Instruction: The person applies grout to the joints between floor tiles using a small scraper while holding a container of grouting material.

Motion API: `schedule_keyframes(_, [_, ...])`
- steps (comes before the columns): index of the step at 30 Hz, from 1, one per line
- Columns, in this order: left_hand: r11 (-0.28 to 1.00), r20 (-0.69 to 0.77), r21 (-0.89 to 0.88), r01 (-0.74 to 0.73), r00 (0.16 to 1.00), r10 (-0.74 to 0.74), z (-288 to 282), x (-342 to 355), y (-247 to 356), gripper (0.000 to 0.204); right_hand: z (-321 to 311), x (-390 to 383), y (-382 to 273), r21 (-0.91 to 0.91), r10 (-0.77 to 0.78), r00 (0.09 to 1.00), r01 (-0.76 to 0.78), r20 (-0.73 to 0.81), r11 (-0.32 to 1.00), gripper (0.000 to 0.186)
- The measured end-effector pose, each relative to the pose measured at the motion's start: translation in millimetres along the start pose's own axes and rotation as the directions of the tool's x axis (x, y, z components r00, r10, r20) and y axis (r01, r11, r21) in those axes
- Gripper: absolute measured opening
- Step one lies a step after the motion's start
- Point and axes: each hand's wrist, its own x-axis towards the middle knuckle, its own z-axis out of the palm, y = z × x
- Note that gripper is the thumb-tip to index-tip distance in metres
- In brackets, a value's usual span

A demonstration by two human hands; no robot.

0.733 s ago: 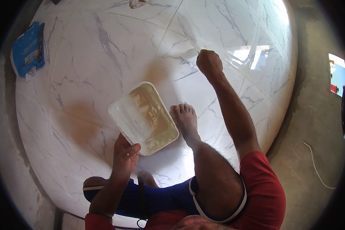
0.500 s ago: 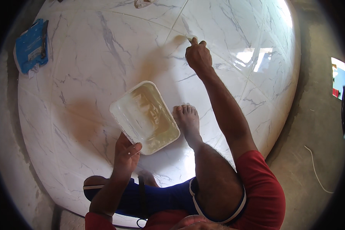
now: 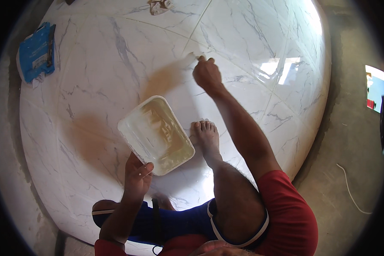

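My left hand (image 3: 137,176) grips the near-left corner of a white rectangular plastic tub (image 3: 126,128), its thumb over the rim. Cream-coloured paste (image 3: 168,135) coats the tub's inside, thickest toward the right. Reached out ahead, my right hand (image 3: 207,73) is closed around a small pale spreader (image 3: 194,55), mostly hidden by the fingers. The spreader is at the white, grey-veined marble-look floor tiles (image 3: 96,64), close to a joint line (image 3: 192,35) between them. Whether its edge touches the surface I cannot tell.
A blue and white bag (image 3: 35,55) with a dark strip-like tool (image 3: 51,45) on it lies far left. Crumpled material (image 3: 159,6) sits at the far edge. My bare foot (image 3: 207,135) rests on the tiles beside the tub. Rough grey concrete (image 3: 324,170) borders the right, with a thin white cable (image 3: 347,183).
My right hand has moved left and a little nearer with the spreader. The tub in my left hand has shifted slightly left and nearer.
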Motion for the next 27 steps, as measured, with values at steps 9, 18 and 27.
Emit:
schedule_keyframes(9, [0.999,-0.051,0.03,0.034,0.998,-0.032,-6,-4,-3,0.073,-28,33,25,-0.063,-0.031,0.999,0.028,-0.041,0.998,0.029])
schedule_keyframes(18, [1.0,0.006,0.016,0.019,1.0,-0.019,-2,-4,-1,0.07,-39,29,0,-0.126,-0.117,0.982,0.099,-0.146,0.987,0.03])
schedule_keyframes(27, [1.0,0.001,0.028,-0.007,1.0,0.007,-6,-9,0,0.071,-25,2,32,-0.16,-0.202,0.979,0.2,0.009,0.967,0.033])
